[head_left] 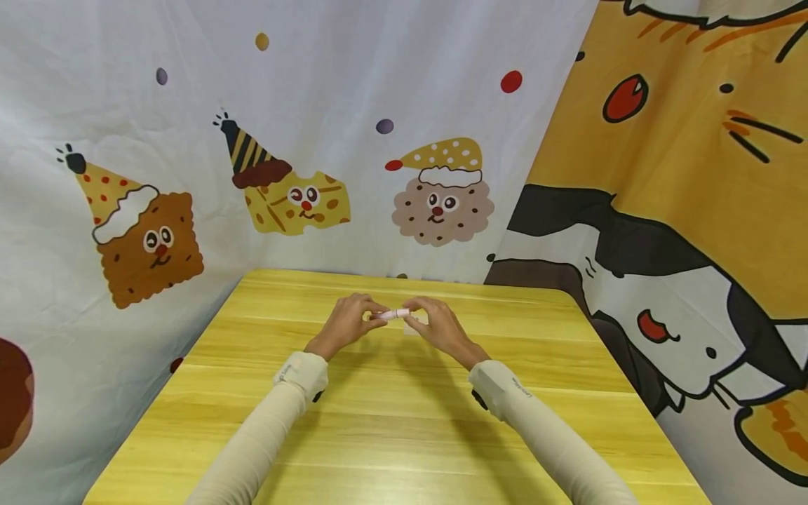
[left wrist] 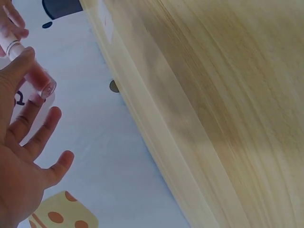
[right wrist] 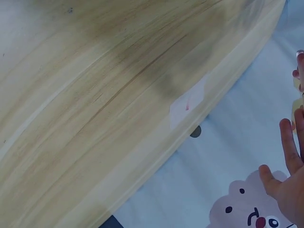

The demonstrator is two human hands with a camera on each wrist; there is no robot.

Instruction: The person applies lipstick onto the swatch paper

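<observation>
A slim pink lip gloss tube [head_left: 391, 314] is held level above the far part of the table. My left hand [head_left: 348, 322] pinches its body between thumb and fingers. At the other end, the fingertips of my right hand [head_left: 440, 325] pinch the pale cap. The left wrist view shows the tube's clear, rounded bottom [left wrist: 49, 89] with pink inside, while the other left fingers spread away from it. A small white paper [right wrist: 187, 104] with a reddish streak lies on the table beneath the hands. In the right wrist view the tube is mostly out of frame.
The wood-grain table [head_left: 404, 421] ends at a rounded far edge, close beyond the paper. Behind it hangs a white curtain [head_left: 353, 77] printed with cartoon snacks. Another curtain with large cartoon animals [head_left: 669, 210] borders the right side.
</observation>
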